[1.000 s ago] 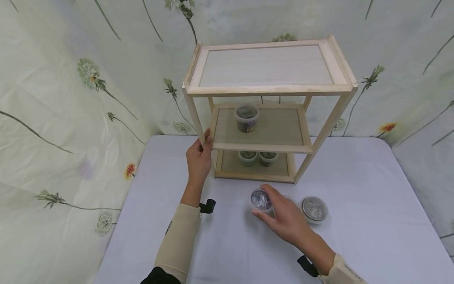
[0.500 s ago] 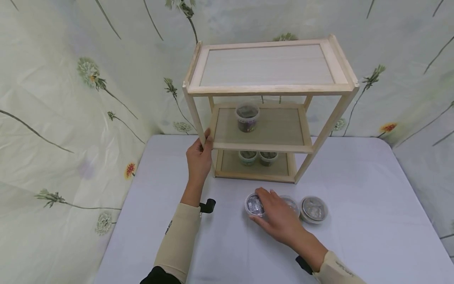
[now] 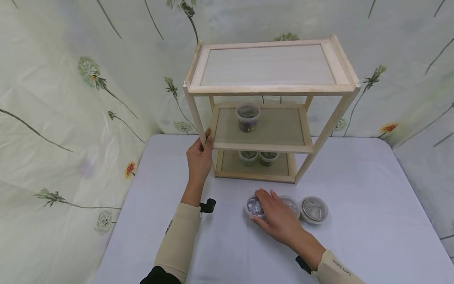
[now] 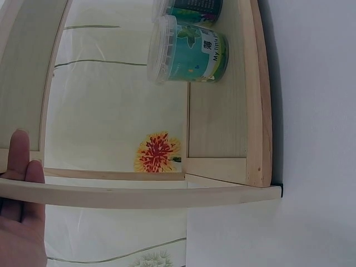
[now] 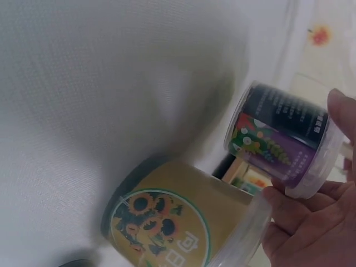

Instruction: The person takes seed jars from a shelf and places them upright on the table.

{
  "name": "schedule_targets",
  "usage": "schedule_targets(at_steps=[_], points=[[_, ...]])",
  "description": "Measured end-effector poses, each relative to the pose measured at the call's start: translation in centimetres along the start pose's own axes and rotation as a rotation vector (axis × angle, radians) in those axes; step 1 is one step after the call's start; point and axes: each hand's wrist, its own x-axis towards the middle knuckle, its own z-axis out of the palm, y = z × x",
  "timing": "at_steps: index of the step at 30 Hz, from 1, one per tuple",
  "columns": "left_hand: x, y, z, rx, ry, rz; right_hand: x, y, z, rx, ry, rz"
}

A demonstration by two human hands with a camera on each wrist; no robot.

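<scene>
My left hand [image 3: 199,159] grips the left front post of a three-tier wooden shelf [image 3: 262,148]. In the left wrist view its fingers [image 4: 19,150] show behind that post. My right hand [image 3: 278,217] holds a small lidded plastic tub [image 3: 254,206], thumb and fingers at the lid. The right wrist view shows this tub's purple and black label [image 5: 275,136]. Right beside it is a larger yellow tub [image 5: 172,211] with a sunflower label, partly covered by the hand in the head view.
Another lidded tub [image 3: 314,210] stands at the right on the white-covered table [image 3: 358,221]. One tub [image 3: 247,117] is on the middle tier. Two teal tubs, one [image 4: 192,53] with a plant label, stand on the bottom tier. Flowered sheeting [image 3: 88,157] hangs behind.
My right hand has brought the small tub slightly left and toward me, then stayed almost still for the last half second. The left hand keeps its grip on the post.
</scene>
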Motion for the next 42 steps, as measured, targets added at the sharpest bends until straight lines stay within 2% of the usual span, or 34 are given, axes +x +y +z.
schedule_targets(at_steps=[18, 34, 42], points=[[-0.1, -0.1, 0.1, 0.003, 0.005, 0.003, -0.4, 0.5, 0.6, -0.019, -0.015, 0.019], [-0.2, 0.3, 0.0, 0.007, 0.003, 0.002, -0.6, 0.7, 0.8, -0.117, -0.038, -0.011], [-0.1, 0.2, 0.0, 0.003, -0.003, -0.008, -0.6, 0.5, 0.4, -0.15, -0.018, -0.027]])
